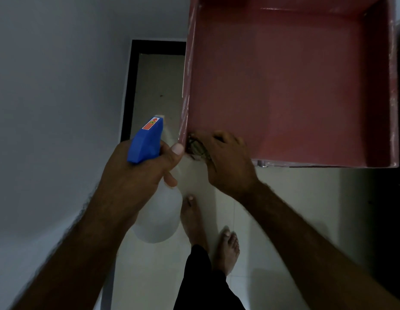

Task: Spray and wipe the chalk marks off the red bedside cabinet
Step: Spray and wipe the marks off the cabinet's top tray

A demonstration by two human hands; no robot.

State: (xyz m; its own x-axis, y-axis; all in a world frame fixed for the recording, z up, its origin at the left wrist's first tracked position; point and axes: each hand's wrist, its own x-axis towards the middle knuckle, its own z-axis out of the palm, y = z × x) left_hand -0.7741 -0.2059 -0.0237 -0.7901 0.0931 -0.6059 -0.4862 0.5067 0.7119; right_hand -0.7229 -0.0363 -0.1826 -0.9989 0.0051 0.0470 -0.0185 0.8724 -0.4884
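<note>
Firmly, left hand (136, 175) grips a translucent, blue-headed spray bottle (157, 217); right hand (228, 166) clutches crumpled cloth (198, 149) at seven o'clock on the red cabinet (295, 86).

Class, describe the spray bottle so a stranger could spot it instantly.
Start at the red bedside cabinet filling the upper right. Left of its near-left corner, the left hand grips the spray bottle. Its blue trigger head with an orange label and cloudy white body match nothing else nearby.

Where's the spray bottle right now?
Head view, left of centre: the spray bottle is gripped by the left hand, its blue head beside the near left corner of the red cabinet, where the right hand holds a cloth.
</note>
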